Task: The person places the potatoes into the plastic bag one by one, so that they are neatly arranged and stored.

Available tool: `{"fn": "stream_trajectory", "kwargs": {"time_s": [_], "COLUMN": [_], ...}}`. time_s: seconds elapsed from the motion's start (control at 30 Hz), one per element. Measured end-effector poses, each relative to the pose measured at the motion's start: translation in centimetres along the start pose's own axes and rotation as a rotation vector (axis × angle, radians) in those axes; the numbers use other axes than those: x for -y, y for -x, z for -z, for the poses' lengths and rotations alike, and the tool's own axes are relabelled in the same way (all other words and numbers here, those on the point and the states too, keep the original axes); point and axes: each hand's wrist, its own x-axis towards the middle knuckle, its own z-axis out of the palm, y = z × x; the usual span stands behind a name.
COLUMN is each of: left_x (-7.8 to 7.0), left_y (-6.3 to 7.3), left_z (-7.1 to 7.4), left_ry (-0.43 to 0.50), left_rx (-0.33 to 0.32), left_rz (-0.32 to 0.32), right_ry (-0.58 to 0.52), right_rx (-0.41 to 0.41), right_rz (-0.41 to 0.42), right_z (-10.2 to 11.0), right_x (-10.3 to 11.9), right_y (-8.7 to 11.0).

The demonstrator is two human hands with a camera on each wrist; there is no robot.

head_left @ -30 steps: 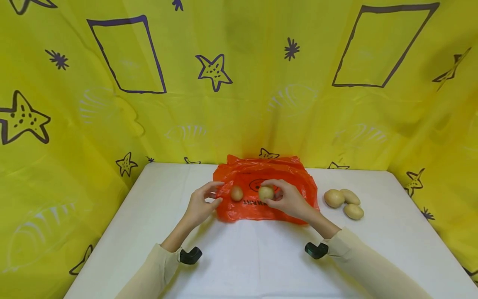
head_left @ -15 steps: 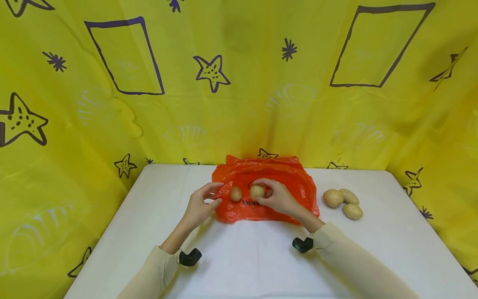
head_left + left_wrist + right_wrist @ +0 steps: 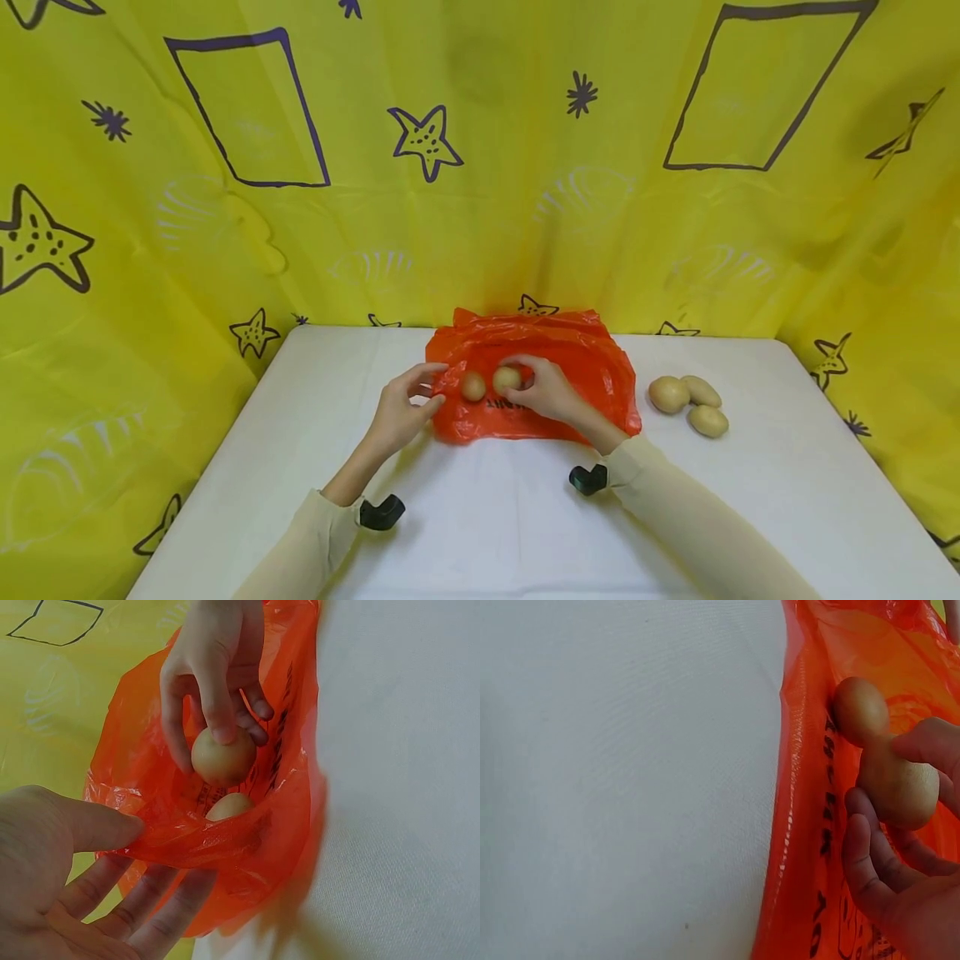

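Observation:
A red plastic bag (image 3: 585,358) with dark print lies on the white table, its mouth spread. My left hand (image 3: 397,412) holds the bag's left edge between thumb and fingers, as the left wrist view (image 3: 75,885) shows. Over the bag, my right hand (image 3: 551,392) pinches a round, pale potato (image 3: 507,381) between thumb and fingertips. Just left of it, another potato (image 3: 473,387) rests inside the bag; in the left wrist view the bag's edge partly hides it. The two potatoes overlap in the right wrist view, and I cannot tell if they touch.
Three more potatoes, one of them the reddish potato (image 3: 669,394), lie close together to the right of the bag. A yellow patterned curtain (image 3: 480,208) stands behind the white table (image 3: 480,517) and along both sides.
My right hand has moved left with its potato, from the middle of the bag to beside the potato inside. My left hand has stayed at the bag's edge.

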Motion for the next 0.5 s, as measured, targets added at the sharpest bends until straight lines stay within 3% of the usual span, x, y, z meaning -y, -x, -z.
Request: {"fn": "stream_trajectory", "kwargs": {"time_s": [0.5], "left_x": [0.03], "left_y": [0.1], "left_z": [-0.16], "left_ry": [0.011], "left_rx": [-0.003], "left_rz": [-0.005], "right_ry": [0.047], "right_rx": [-0.047], "right_rz": [0.018], "right_z": [-1.03], "right_x": [-0.24], "right_y": [-0.71]}}
